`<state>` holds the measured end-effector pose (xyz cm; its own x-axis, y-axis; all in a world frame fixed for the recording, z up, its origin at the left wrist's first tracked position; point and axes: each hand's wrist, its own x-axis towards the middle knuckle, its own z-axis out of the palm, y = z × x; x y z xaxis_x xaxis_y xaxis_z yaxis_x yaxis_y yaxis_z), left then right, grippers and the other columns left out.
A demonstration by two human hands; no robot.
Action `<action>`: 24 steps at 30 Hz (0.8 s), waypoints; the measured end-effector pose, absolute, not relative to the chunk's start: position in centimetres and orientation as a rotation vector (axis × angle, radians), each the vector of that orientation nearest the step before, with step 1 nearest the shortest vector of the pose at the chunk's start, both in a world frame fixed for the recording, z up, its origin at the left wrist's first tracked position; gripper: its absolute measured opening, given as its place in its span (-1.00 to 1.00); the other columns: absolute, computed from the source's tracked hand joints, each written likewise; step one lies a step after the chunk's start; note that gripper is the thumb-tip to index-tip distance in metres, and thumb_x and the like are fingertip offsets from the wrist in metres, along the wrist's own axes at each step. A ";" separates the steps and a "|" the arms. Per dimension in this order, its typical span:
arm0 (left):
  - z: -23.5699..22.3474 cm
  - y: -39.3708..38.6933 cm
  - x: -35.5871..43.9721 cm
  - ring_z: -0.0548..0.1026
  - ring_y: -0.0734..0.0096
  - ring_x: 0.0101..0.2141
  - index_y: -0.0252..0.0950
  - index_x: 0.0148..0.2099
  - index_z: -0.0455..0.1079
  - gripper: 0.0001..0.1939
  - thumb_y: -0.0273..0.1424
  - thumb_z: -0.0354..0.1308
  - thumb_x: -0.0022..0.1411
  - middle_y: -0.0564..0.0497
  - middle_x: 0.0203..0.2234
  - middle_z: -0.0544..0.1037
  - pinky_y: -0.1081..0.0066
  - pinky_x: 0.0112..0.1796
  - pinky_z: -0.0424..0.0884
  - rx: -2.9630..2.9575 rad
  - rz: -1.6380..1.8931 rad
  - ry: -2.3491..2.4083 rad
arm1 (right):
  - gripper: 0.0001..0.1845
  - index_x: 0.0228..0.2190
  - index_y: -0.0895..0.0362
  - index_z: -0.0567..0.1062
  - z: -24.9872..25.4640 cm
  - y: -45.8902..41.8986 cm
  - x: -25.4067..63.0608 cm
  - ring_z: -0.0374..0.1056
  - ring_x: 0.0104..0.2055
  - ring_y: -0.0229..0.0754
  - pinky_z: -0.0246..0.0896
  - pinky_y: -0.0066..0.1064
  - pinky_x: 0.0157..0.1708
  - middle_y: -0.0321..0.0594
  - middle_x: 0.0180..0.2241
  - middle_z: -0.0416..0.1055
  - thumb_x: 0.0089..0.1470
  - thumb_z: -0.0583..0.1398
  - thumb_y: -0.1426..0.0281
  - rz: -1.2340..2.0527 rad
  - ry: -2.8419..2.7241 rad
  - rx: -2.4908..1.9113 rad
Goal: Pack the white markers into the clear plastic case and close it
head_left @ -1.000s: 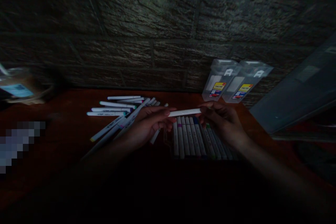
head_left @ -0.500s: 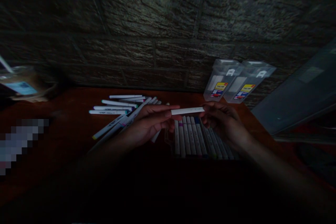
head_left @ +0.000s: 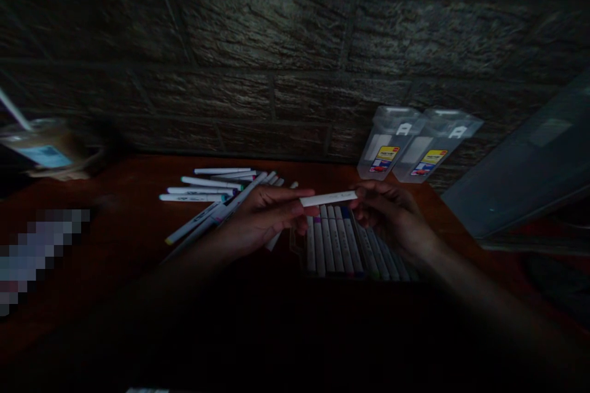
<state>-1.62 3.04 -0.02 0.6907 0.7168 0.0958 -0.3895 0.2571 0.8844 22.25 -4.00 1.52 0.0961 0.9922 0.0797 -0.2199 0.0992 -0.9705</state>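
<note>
Between my two hands a white marker (head_left: 329, 198) is held nearly level, its right end slightly higher. The fingers of my left hand (head_left: 265, 215) pinch its left end. At the other end, my right hand (head_left: 396, 212) grips it with thumb and fingertips. Below it lies a row of white markers (head_left: 334, 245) side by side, some with purple or blue bands; my right hand covers part of the row. A loose heap of white markers (head_left: 203, 190) with coloured ends spreads out left of my left hand, which hides some of them.
Two clear plastic cases (head_left: 385, 144) with yellow labels stand at the back right against the stone wall (head_left: 295, 31). A cup with a straw (head_left: 43, 147) is at the far left. The reddish-brown table (head_left: 124, 209) is dim, its near part almost black.
The marker has turned a little about its length, so its print shows differently. Both hands keep their hold. The whole view has shifted slightly.
</note>
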 end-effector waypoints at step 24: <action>-0.7 3.4 -1.4 0.53 0.53 -0.47 -0.24 -0.02 0.67 -0.69 -0.37 0.47 0.16 -0.08 -0.31 0.72 0.53 -0.42 0.48 1.294 0.908 0.499 | -0.84 -0.38 0.09 0.68 1.0 -3.9 22.5 0.39 -0.54 -0.31 0.29 -0.50 -0.61 -0.24 -0.47 0.57 0.07 0.44 0.26 0.999 -1.112 -1.018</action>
